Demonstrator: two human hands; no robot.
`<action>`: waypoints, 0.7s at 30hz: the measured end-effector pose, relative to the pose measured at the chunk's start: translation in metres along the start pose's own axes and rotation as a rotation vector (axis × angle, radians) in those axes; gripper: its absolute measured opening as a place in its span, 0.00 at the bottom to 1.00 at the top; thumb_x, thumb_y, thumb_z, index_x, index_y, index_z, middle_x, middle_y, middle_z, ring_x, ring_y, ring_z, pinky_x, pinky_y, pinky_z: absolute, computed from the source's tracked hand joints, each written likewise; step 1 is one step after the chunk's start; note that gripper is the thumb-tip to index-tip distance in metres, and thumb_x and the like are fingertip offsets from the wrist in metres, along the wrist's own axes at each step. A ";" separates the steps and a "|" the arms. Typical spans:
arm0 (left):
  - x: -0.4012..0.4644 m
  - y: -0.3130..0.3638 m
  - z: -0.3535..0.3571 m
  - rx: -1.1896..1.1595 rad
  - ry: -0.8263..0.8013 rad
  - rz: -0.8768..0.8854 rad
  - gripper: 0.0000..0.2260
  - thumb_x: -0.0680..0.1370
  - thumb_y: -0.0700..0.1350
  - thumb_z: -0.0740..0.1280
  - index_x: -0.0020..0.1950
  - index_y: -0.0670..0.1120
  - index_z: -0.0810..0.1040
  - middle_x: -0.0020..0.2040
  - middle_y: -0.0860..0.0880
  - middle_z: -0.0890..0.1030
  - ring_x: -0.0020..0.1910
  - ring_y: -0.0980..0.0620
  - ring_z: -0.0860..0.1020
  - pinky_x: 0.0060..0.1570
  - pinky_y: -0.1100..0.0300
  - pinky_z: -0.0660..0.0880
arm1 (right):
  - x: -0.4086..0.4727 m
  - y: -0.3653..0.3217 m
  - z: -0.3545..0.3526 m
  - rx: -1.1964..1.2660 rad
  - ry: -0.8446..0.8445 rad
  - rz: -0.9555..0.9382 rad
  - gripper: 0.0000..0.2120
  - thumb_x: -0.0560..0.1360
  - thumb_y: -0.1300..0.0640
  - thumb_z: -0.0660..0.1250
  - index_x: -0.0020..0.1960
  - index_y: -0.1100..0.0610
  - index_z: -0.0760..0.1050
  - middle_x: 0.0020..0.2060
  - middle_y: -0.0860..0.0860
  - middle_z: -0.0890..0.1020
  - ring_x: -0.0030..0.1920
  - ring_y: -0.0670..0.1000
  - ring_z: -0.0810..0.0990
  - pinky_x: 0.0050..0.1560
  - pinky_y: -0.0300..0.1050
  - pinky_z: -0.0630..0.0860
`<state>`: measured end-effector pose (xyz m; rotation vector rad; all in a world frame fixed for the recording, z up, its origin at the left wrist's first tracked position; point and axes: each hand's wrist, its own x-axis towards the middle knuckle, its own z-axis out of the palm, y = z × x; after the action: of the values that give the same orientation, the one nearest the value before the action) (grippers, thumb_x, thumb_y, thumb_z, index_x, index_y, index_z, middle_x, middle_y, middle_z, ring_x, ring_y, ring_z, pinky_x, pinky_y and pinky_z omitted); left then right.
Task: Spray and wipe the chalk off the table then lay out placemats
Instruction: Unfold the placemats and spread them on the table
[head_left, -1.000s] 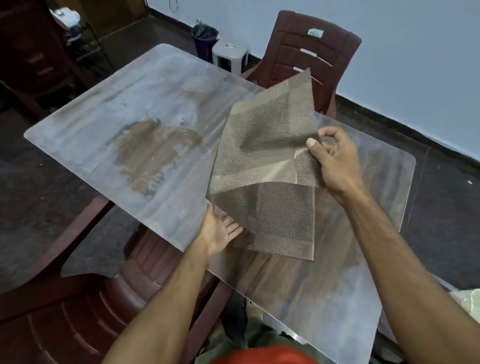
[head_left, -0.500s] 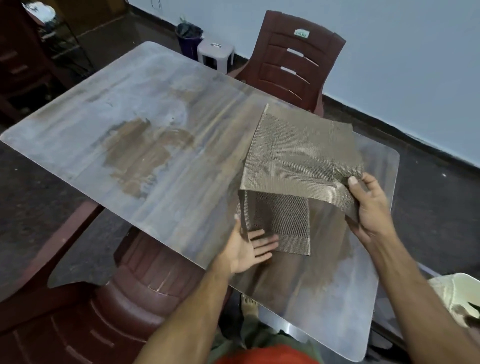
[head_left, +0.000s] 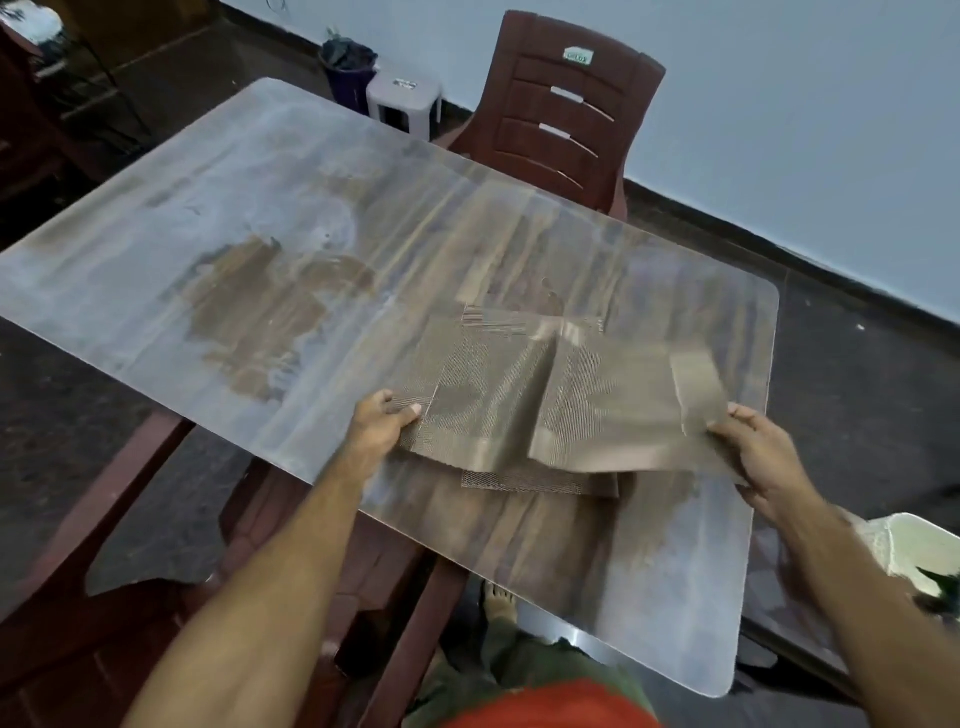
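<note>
A brown woven placemat (head_left: 550, 400) hangs just above the table (head_left: 291, 171), sagging with a crease down its middle. My left hand (head_left: 382, 426) pinches its near left corner and my right hand (head_left: 758, 447) grips its near right corner. A second woven placemat (head_left: 540, 480) lies flat on the table underneath, only its near edge showing. The tabletop is glossy wood grain with pale chalky smears and a darker wiped patch (head_left: 260, 312) on the left.
A maroon plastic chair (head_left: 566, 109) stands at the far side of the table, another maroon chair (head_left: 78, 644) sits at the near left. A small white stool (head_left: 402, 101) and a dark bin (head_left: 348, 67) are by the wall. A white object (head_left: 914, 551) lies at the right.
The upper placemat has been unfolded and lowered from upright to nearly flat. My left hand moved from palm-down on the table to gripping its left corner, and my right hand shifted right.
</note>
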<state>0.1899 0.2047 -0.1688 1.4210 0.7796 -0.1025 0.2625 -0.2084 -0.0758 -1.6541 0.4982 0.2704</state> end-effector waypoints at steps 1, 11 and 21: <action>0.000 -0.002 -0.001 0.053 0.002 0.016 0.08 0.76 0.33 0.70 0.45 0.45 0.76 0.50 0.40 0.81 0.33 0.58 0.81 0.36 0.66 0.77 | 0.006 0.013 -0.002 -0.080 -0.006 0.044 0.13 0.75 0.69 0.65 0.59 0.66 0.76 0.46 0.59 0.83 0.38 0.50 0.82 0.37 0.41 0.81; 0.026 -0.004 0.003 0.253 0.131 0.092 0.08 0.76 0.36 0.71 0.43 0.48 0.78 0.44 0.46 0.83 0.46 0.44 0.81 0.53 0.48 0.77 | 0.050 0.062 0.008 -0.312 -0.021 0.223 0.15 0.78 0.59 0.68 0.59 0.69 0.74 0.45 0.59 0.82 0.42 0.55 0.80 0.41 0.46 0.75; 0.121 0.100 0.016 0.283 0.273 0.273 0.08 0.75 0.36 0.71 0.53 0.40 0.80 0.50 0.40 0.84 0.47 0.47 0.80 0.56 0.46 0.78 | 0.132 -0.028 0.054 -0.286 0.028 -0.120 0.07 0.77 0.62 0.69 0.53 0.60 0.74 0.42 0.55 0.82 0.35 0.44 0.81 0.42 0.46 0.78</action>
<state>0.3383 0.2554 -0.1503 1.8229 0.8069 0.2036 0.3972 -0.1752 -0.1189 -1.9612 0.3926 0.2380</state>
